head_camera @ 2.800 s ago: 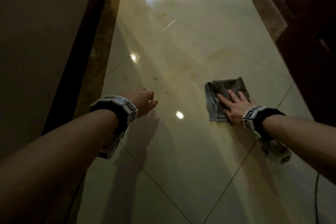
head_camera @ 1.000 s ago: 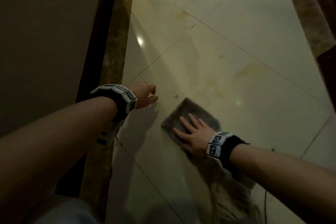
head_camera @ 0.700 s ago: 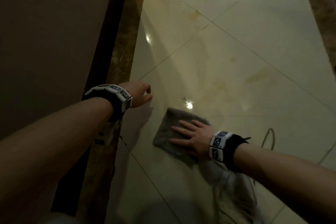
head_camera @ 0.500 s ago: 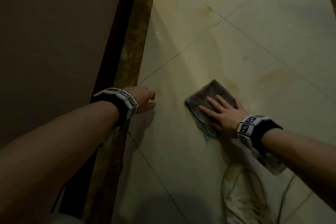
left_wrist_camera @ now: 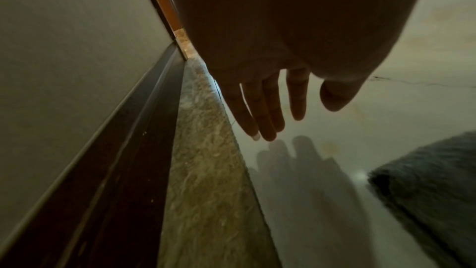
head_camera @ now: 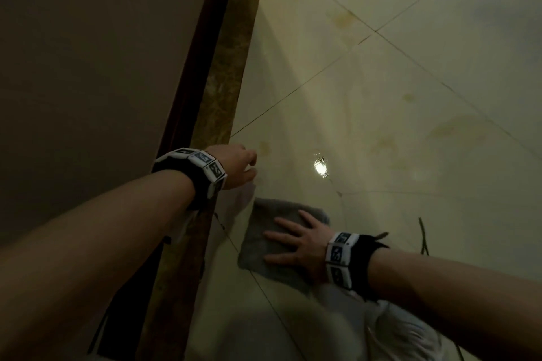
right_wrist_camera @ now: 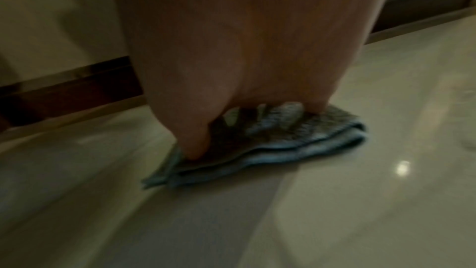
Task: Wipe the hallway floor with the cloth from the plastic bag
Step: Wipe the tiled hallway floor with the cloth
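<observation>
A folded grey cloth (head_camera: 264,231) lies flat on the glossy cream tiled floor (head_camera: 410,97), near the left edge of the hallway. My right hand (head_camera: 296,240) presses down on it with fingers spread and straight; the right wrist view shows the palm on the cloth (right_wrist_camera: 296,140). My left hand (head_camera: 239,165) hovers a little above the floor beside the brown marble border, holding nothing, its fingers (left_wrist_camera: 262,113) straight and relaxed. The cloth's corner (left_wrist_camera: 425,170) appears to the right of that hand. No plastic bag is in view.
A wall (head_camera: 102,53) with a dark skirting board (head_camera: 202,47) and a brown marble border strip (head_camera: 225,82) runs along the left. Yellowish stains (head_camera: 451,129) mark the tiles ahead. A thin dark cable (head_camera: 423,236) lies right of my right wrist. A pale shoe (head_camera: 410,334) is below.
My right hand has slid the cloth back and leftwards, closer to the marble border and below my left hand. The left hand has stayed about where it was.
</observation>
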